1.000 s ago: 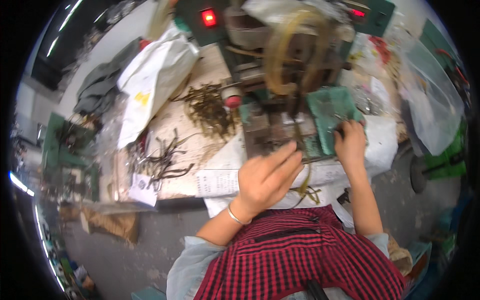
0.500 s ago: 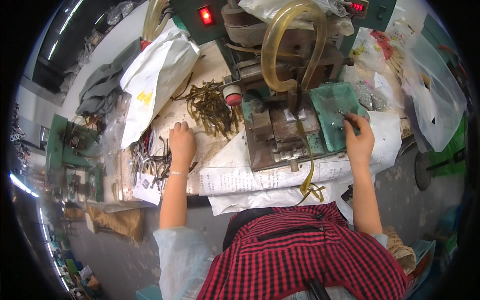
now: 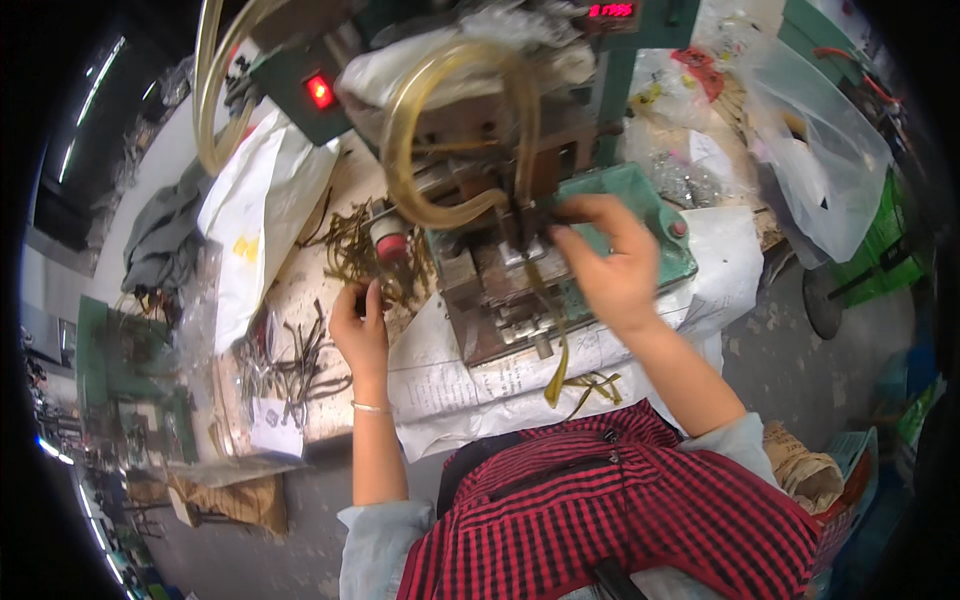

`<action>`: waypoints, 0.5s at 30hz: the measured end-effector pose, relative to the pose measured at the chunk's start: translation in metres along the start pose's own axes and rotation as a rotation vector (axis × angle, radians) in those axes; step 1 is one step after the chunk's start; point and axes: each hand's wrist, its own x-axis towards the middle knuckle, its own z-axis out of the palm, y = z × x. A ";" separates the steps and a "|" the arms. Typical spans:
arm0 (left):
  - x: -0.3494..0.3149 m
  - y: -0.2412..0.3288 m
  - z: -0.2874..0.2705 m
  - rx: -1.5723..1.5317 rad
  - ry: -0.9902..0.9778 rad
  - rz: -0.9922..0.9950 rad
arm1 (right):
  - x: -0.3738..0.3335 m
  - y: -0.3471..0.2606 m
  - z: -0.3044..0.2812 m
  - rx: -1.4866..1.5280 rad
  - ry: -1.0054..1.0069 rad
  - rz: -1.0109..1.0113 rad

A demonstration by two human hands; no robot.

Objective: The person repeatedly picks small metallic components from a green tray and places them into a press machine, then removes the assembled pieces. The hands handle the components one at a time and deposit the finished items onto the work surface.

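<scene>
My right hand [image 3: 615, 265], slightly blurred, reaches over the green tray [image 3: 650, 190] to the press's working point. Its thumb and fingers are bent together there; anything between them is too small or hidden to name. A narrow olive strap [image 3: 557, 370] hangs from the metal block of the press [image 3: 480, 275] toward me, its lower end by several loose strap pieces [image 3: 600, 385]. My left hand [image 3: 358, 330] has its fingers curled at the near edge of a heap of olive straps [image 3: 345, 245], below a red push button [image 3: 391, 248]. What those fingers hold, if anything, I cannot make out.
A clear hose [image 3: 400, 130] loops in front of the press head. Dark straps [image 3: 300, 370] lie left on the bench, beside a white sack [image 3: 265, 200]. Printed paper [image 3: 430, 385] covers the bench's front edge. A clear plastic bag [image 3: 820, 170] hangs at right.
My right hand has moved left from the green tray to the press. My left hand has shifted closer to the olive strap heap. The whole view has swung, moving the machine left.
</scene>
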 end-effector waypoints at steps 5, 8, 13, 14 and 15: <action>-0.019 0.018 0.020 -0.251 0.099 -0.101 | -0.017 0.000 0.024 0.290 0.065 0.241; -0.015 0.060 0.022 -0.205 0.178 0.056 | -0.015 -0.006 0.021 0.336 0.064 0.261; -0.014 0.149 0.007 -0.183 0.149 0.630 | -0.011 -0.032 0.024 0.427 -0.010 0.363; -0.018 0.157 0.005 -0.147 0.112 0.741 | -0.013 -0.041 0.021 0.448 -0.026 0.355; -0.023 0.163 0.006 -0.086 0.054 0.823 | -0.017 -0.051 0.017 0.469 -0.040 0.347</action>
